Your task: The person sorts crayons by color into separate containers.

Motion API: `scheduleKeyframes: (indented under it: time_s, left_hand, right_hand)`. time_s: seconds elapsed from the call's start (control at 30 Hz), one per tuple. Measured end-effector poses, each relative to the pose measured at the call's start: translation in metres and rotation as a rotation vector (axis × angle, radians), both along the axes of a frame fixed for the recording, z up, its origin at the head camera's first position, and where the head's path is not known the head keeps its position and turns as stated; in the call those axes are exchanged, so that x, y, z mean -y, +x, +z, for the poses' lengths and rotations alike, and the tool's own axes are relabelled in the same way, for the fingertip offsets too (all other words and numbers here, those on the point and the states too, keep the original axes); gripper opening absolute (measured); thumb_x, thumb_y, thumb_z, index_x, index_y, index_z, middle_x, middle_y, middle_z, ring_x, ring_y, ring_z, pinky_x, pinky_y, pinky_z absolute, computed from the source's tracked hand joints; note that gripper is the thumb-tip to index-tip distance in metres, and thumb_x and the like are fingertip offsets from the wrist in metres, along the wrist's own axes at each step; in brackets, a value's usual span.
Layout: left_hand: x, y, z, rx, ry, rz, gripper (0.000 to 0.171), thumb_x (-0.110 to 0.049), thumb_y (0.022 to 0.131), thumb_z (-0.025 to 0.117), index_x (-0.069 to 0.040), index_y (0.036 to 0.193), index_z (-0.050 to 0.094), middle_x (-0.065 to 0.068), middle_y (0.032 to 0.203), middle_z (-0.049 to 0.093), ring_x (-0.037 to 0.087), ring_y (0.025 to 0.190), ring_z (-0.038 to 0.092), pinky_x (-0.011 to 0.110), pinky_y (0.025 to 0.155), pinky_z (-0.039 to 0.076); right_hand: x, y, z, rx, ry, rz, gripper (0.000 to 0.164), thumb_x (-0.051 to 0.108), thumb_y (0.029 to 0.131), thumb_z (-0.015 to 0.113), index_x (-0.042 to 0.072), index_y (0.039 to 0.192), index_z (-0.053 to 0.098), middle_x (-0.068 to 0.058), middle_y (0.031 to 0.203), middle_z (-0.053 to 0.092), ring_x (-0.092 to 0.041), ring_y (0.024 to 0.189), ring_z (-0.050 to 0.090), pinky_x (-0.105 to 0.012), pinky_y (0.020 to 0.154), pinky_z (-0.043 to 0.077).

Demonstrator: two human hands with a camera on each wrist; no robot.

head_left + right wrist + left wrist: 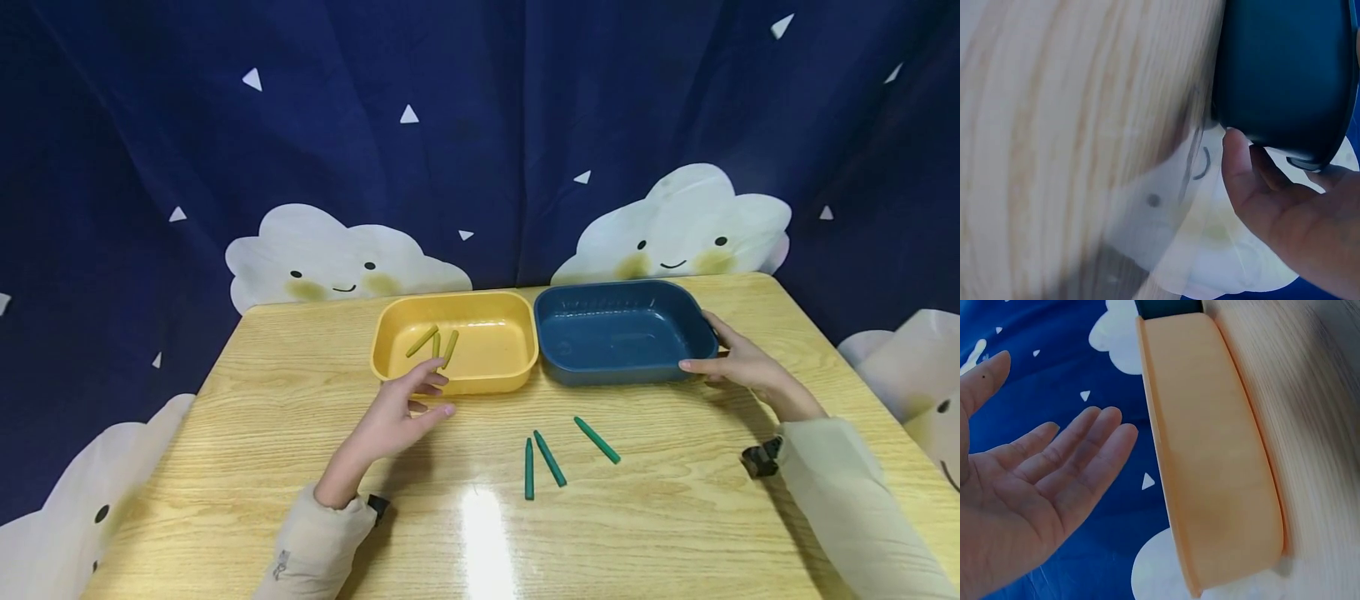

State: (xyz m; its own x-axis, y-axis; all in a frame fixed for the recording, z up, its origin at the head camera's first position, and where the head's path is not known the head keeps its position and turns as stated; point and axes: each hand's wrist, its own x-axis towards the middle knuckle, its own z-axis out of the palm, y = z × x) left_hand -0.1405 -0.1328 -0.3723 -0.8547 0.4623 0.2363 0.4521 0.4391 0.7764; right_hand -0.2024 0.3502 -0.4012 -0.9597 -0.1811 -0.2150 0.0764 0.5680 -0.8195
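Note:
My left hand [397, 412] hovers at the front of a yellow plastic bin [487, 385], fingers spread and nothing in them; the left wrist view shows its palm [1010, 512] apart from the bin wall. Inside that bin lie three yellow crayons [422, 341]. At the right end of a dark blue bin [622, 375], my right hand [750, 367] grips the corner, thumb on the front side and fingers around the end. The right wrist view shows the thumb [1238, 162] against the blue wall [1285, 75]. Three green crayons [550, 458] lie on the table in front of the bins.
Both bins stand side by side, touching, near the far edge of the wooden table [300, 350]. A navy curtain [480, 125] with white triangles and smiling clouds hangs behind. Light glares off the table's front middle.

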Motion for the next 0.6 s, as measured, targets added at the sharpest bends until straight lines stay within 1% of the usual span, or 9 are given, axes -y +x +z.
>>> scheduleKeyframes:
  time_s: [0.1, 0.17, 0.23, 0.37, 0.47, 0.6]
  left_hand:
    - [-0.006, -0.001, 0.000, 0.005, 0.019, -0.032, 0.055, -0.012, 0.083, 0.067, -0.001, 0.132, 0.042, 0.020, 0.111, 0.058, 0.035, 0.098, 0.058, 0.048, 0.076, 0.049]
    - [-0.010, -0.003, 0.000, 0.004, 0.022, -0.060, 0.054, -0.010, 0.083, 0.067, -0.001, 0.131, 0.043, 0.019, 0.110, 0.059, 0.034, 0.097, 0.058, 0.045, 0.075, 0.050]
    - [-0.015, -0.005, -0.001, 0.012, 0.017, -0.091, 0.054, -0.010, 0.083, 0.067, -0.001, 0.131, 0.044, 0.018, 0.109, 0.059, 0.033, 0.096, 0.058, 0.043, 0.074, 0.051]
    - [-0.027, -0.010, -0.005, 0.040, -0.030, -0.164, 0.053, -0.014, 0.084, 0.066, -0.002, 0.131, 0.045, 0.016, 0.108, 0.060, 0.030, 0.095, 0.059, 0.035, 0.073, 0.052]
    - [-0.036, -0.013, -0.008, 0.054, -0.080, -0.219, 0.053, -0.016, 0.084, 0.066, -0.002, 0.130, 0.046, 0.017, 0.108, 0.060, 0.029, 0.094, 0.060, 0.032, 0.071, 0.051]
    - [-0.044, -0.016, -0.012, 0.052, -0.133, -0.273, 0.052, -0.018, 0.084, 0.067, 0.000, 0.129, 0.047, 0.017, 0.106, 0.061, 0.025, 0.090, 0.061, 0.028, 0.068, 0.051]
  right_hand:
    - [0.000, -0.001, -0.001, 0.002, 0.028, -0.001, 0.105, 0.025, 0.083, 0.068, 0.012, 0.143, -0.017, -0.038, 0.140, 0.005, -0.023, 0.075, 0.056, -0.034, 0.063, 0.049]
    - [0.001, -0.001, -0.002, 0.007, 0.038, -0.004, 0.105, 0.026, 0.083, 0.068, 0.013, 0.143, -0.017, -0.039, 0.140, 0.002, -0.023, 0.074, 0.057, -0.034, 0.063, 0.049]
    - [0.000, 0.000, -0.002, 0.020, 0.022, -0.005, 0.106, 0.026, 0.083, 0.068, 0.016, 0.143, -0.018, -0.038, 0.141, -0.002, -0.021, 0.068, 0.057, -0.034, 0.062, 0.049]
    - [-0.001, 0.002, 0.000, 0.051, -0.015, -0.003, 0.105, 0.027, 0.084, 0.067, 0.020, 0.142, -0.021, -0.035, 0.143, -0.008, -0.017, 0.055, 0.050, -0.033, 0.059, 0.047]
    - [-0.001, 0.004, 0.000, 0.067, -0.032, 0.002, 0.105, 0.029, 0.084, 0.066, 0.023, 0.141, -0.022, -0.033, 0.143, -0.011, -0.016, 0.050, 0.044, -0.033, 0.057, 0.045]
    - [-0.002, 0.004, 0.000, 0.064, -0.038, 0.006, 0.105, 0.029, 0.084, 0.067, 0.024, 0.141, -0.022, -0.032, 0.143, -0.005, -0.016, 0.050, 0.043, -0.033, 0.055, 0.043]
